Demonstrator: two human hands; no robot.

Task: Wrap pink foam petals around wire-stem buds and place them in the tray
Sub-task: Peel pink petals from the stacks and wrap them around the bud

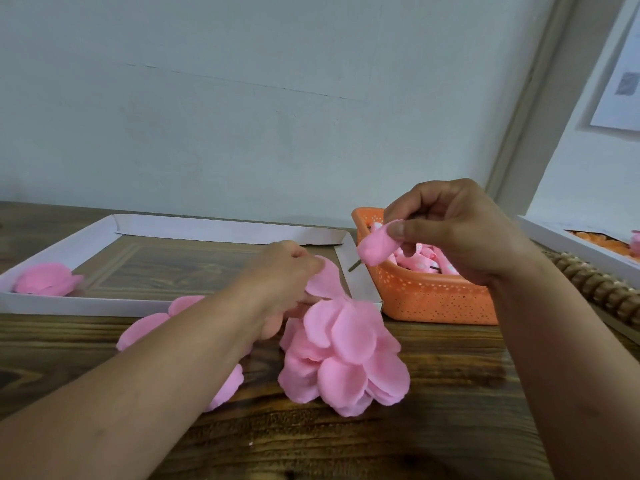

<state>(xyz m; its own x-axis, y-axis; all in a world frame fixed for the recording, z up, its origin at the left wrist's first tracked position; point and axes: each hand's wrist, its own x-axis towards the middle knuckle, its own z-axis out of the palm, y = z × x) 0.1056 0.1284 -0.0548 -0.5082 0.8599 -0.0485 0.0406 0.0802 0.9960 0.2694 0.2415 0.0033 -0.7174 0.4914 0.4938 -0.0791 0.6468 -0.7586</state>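
Observation:
My right hand [450,230] pinches a pink foam-wrapped bud [375,249] between thumb and fingers, held above the orange basket; its thin wire stem [354,266] sticks out to the lower left. My left hand [284,271] pinches one loose pink petal [323,278] lifted off the heap of pink foam petals [346,358] on the wooden table. A shallow white tray [214,230] lies at the back left, with one finished pink flower [45,279] in its left corner.
An orange perforated basket [433,296] holding several wire-stem buds stands right of the tray. A second white tray [581,247] with orange pieces sits at the far right, a ribbed wooden object [602,289] beside it. More petals [149,327] lie under my left forearm. A wall is close behind.

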